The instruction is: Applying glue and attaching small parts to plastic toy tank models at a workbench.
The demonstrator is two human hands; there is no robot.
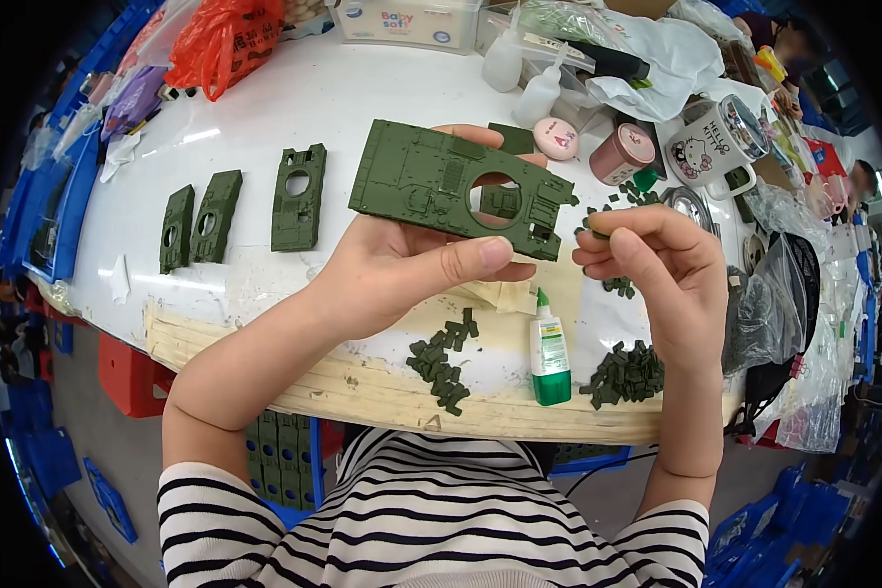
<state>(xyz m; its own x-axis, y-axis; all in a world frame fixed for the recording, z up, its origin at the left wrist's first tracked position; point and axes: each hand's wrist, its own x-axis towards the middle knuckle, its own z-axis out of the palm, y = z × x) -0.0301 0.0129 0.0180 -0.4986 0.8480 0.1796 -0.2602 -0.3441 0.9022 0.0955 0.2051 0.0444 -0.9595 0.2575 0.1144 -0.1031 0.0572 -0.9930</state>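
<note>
My left hand [402, 263] is wrapped round a dark green model tank hull [397, 167], a flat plastic piece with a large round hole. It is held tilted above the table, thumb along the near edge and fingers behind. My right hand [668, 263] pinches a small dark green part [599, 234] just right of the hull, apart from it; the fingertips partly hide it. Below the hands stands or lies a glue bottle [550, 353] with a green nozzle. Small green parts form one pile [439, 365] left of the bottle and another pile [625, 376] right of it.
Three more hulls [297, 201] rest on the white table [235, 127] at the left. A red plastic bag [227, 44] and a clear box [407, 24] are at the back. Squeeze bottles [539, 96], a pink jar [621, 152] and a white mug [708, 152] crowd the right.
</note>
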